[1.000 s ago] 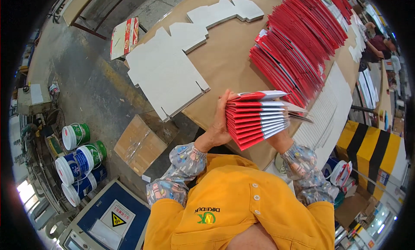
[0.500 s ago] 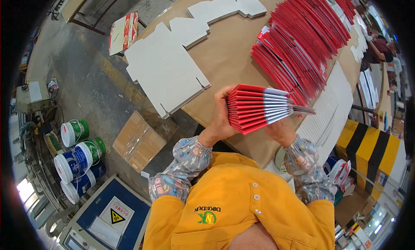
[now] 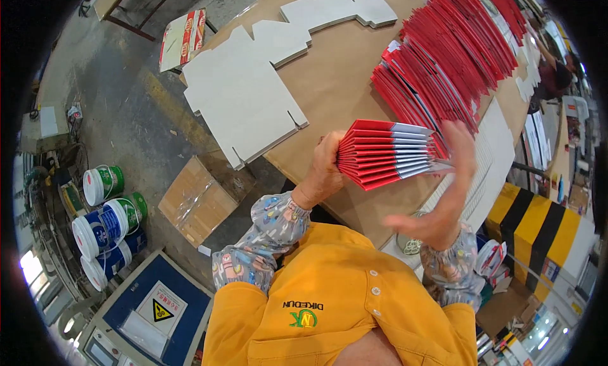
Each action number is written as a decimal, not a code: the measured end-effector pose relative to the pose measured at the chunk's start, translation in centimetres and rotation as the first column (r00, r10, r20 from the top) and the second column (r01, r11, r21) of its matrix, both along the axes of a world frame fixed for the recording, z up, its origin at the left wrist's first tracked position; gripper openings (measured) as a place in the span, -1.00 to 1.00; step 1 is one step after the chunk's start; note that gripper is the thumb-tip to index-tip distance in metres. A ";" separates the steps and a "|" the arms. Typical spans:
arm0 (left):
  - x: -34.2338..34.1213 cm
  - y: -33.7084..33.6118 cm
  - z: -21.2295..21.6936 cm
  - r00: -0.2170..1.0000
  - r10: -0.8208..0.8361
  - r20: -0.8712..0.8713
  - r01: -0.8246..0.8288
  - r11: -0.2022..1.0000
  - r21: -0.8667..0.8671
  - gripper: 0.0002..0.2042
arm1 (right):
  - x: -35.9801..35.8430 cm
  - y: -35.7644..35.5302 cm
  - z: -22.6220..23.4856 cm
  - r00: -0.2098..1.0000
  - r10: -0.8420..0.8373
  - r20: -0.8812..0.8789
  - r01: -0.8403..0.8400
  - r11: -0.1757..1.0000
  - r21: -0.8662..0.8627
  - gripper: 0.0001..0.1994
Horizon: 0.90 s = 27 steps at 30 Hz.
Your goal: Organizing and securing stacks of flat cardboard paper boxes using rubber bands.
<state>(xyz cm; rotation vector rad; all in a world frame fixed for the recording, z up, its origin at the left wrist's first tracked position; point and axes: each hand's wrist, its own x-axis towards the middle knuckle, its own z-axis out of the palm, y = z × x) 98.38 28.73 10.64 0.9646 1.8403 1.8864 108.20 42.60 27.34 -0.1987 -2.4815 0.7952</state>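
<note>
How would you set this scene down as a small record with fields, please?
Left hand: grips a fanned bundle of red-and-silver folded sheets
Right hand: open, thumb spread, near the bundle's silver end
Brown-topped table: row of red folded pieces, stacked white die-cut card
Left of table: brown cardboard box, white-lidded blue and green plastic buckets

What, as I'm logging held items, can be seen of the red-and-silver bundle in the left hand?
The bundle is closely stacked folded layers, red left, silvery right, seemingly glossy card. The left hand grips its left end above the brown table; the open right hand is beside its right end, contact unclear.
</note>
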 end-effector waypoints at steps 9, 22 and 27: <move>0.9 -0.7 -2.2 0.994 0.098 -0.054 -0.097 0.995 0.011 -0.69 | -5.7 -3.5 -3.2 0.999 0.021 -0.033 -0.007 0.932 0.362 -0.56; 0.2 1.2 2.5 0.969 0.245 -0.015 -0.243 0.968 0.064 -0.70 | -6.9 -2.5 -4.0 0.977 0.036 -0.208 0.046 0.925 0.378 -0.81; 0.8 -1.2 0.3 0.998 -0.024 -0.064 0.023 1.000 -0.019 -0.77 | -5.3 -4.5 -3.6 0.977 0.015 -0.214 0.065 0.931 0.359 -0.80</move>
